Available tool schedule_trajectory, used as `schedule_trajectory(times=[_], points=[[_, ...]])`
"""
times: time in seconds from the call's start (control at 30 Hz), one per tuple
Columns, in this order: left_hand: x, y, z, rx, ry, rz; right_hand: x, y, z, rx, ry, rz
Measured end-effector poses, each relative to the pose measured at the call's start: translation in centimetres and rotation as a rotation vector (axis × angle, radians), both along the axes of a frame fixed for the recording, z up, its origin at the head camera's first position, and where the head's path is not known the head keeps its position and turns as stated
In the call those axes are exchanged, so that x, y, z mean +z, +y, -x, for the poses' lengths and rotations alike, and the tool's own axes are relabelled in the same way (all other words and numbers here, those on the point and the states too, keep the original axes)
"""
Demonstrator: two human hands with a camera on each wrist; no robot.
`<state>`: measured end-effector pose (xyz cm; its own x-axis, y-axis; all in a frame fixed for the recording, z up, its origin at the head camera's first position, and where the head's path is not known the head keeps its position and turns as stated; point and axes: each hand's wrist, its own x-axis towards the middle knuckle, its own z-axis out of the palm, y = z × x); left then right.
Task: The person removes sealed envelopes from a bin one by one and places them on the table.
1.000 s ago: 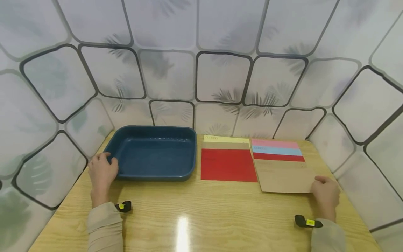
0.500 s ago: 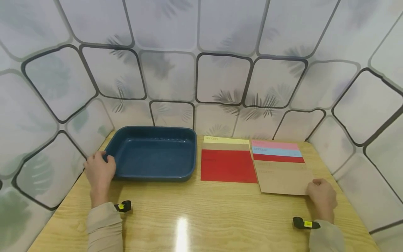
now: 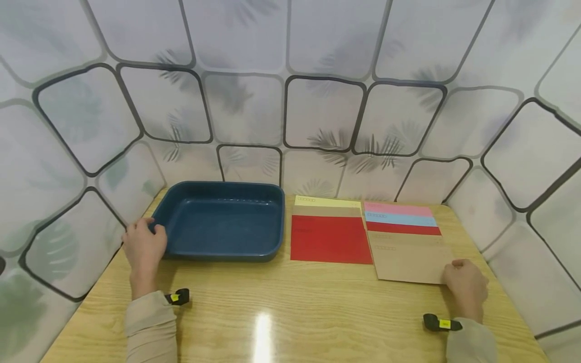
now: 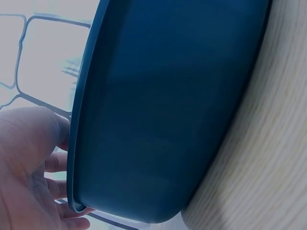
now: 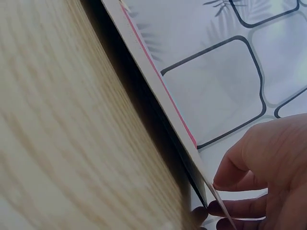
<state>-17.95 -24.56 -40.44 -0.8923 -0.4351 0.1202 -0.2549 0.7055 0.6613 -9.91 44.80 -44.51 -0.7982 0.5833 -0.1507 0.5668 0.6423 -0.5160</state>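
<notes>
A deep blue rectangular dish (image 3: 227,229) stands at the left of the table. My left hand (image 3: 144,247) grips its front left corner, thumb over the rim and fingers along the outer side in the left wrist view. Overlapping paper envelopes lie to the right of the dish. In the right row, pink, blue and red strips show behind brown ones. My right hand (image 3: 466,285) pinches the front brown envelope (image 3: 408,264) at its near right corner. In the right wrist view the thumb and fingers take its edge (image 5: 211,187), tilted above the tabletop with a dark gap beneath.
Another row of envelopes lies between the dish and the held one, with a red envelope (image 3: 331,241) in front, then brown and yellow (image 3: 327,201). Patterned walls (image 3: 324,113) enclose the wooden table (image 3: 317,312) at the back and sides.
My right hand has shifted slightly left with the envelope's corner. Printed boxes on a brown envelope now show more clearly. My left hand has slid slightly left on the dish's corner.
</notes>
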Motion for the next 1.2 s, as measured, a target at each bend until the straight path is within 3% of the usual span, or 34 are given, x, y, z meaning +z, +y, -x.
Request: schedule_trajectory(times=[0.5, 0.93, 1.07, 1.2], points=[[-0.1, 0.1, 0.2, -0.001, 0.011, -0.013, 0.4, 0.2, -0.1, 0.028, -0.068, -0.042], [-0.4, 0.2, 0.2, 0.031, 0.098, 0.006, 0.9, -0.6, 0.6, 0.084, -0.063, -0.078], [-0.3, 0.4, 0.3, 0.005, 0.132, -0.003, 1.0, -1.0, 1.0, 0.107, -0.054, -0.067], [0.1, 0.9, 0.3, -0.071, 0.151, 0.013, 1.0, -1.7, 1.7, 0.169, -0.023, -0.07]])
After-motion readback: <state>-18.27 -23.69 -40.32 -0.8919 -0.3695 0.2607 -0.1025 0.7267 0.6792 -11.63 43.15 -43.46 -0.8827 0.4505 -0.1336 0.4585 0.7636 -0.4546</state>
